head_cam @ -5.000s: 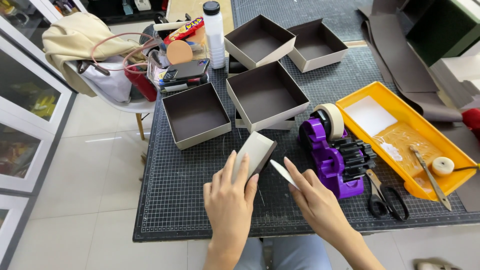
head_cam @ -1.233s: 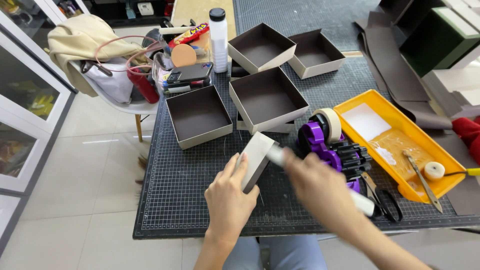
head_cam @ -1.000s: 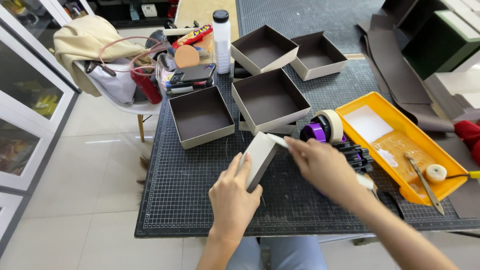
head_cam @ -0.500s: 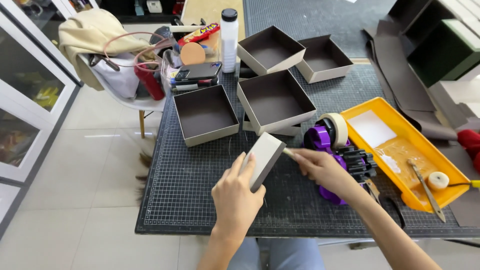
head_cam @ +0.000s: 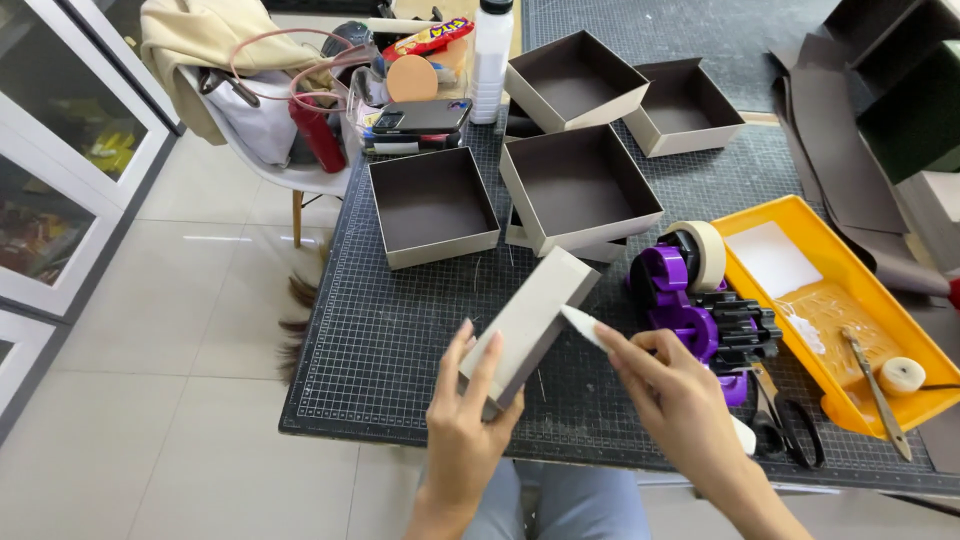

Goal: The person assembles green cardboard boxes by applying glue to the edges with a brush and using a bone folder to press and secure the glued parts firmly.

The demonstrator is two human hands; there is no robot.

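Note:
My left hand (head_cam: pixel 466 424) holds a grey cardboard box (head_cam: pixel 530 314) tilted on its edge above the cutting mat (head_cam: pixel 400 350), fingers spread along its side. My right hand (head_cam: pixel 678 402) grips a white flat tool (head_cam: pixel 583 325); its pointed tip touches the box's upper right edge, and its other end shows past my wrist. A purple tape dispenser (head_cam: pixel 690 300) with a roll of pale tape stands just right of my right hand.
Several open brown-lined boxes (head_cam: pixel 432 205) sit at the mat's middle and back. A yellow tray (head_cam: pixel 845 310) with a brush and small roll lies right, scissors (head_cam: pixel 785 425) beside it. A chair with bags (head_cam: pixel 255 100), a white bottle (head_cam: pixel 491 50) and dark sheets (head_cam: pixel 850 150) lie behind.
My right hand came back from the dispenser side and brought the white tool's tip to the box edge. The left hand kept the box tilted in place.

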